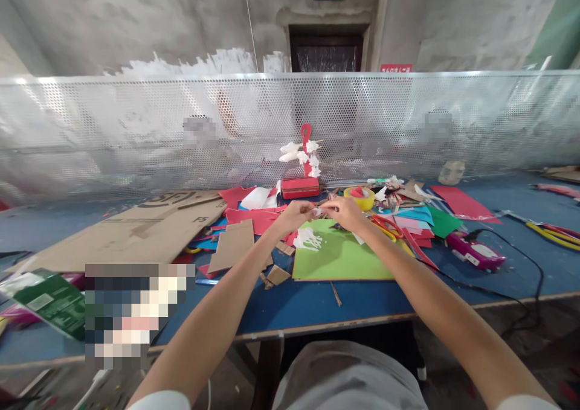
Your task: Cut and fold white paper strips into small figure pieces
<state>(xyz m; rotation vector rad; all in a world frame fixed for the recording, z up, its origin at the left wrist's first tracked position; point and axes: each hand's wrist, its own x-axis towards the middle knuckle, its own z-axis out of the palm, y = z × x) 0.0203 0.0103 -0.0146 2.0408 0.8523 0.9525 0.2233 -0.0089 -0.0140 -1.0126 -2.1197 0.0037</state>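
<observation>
"What are you holding?"
"My left hand (299, 213) and right hand (343, 212) pinch a small white scrap (318, 211), paper perhaps, near the far edge of the green sheet (348, 261)."
"Which step?"
"Shaping it, I judge; the next move calls for a light, steady pinch."

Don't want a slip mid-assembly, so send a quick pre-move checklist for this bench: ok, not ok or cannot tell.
1. Small white piece held: ok, at the fingertips of the left hand and right hand.
2. Lime-green sheet flat: ok.
3. Sheet free of loose bits: not ok, white cutouts lie on its left part.
4. Red hooked stand with white flowers upright: ok, beyond the hands.
5. Purple device, right side of table, switched off: cannot tell.
</observation>
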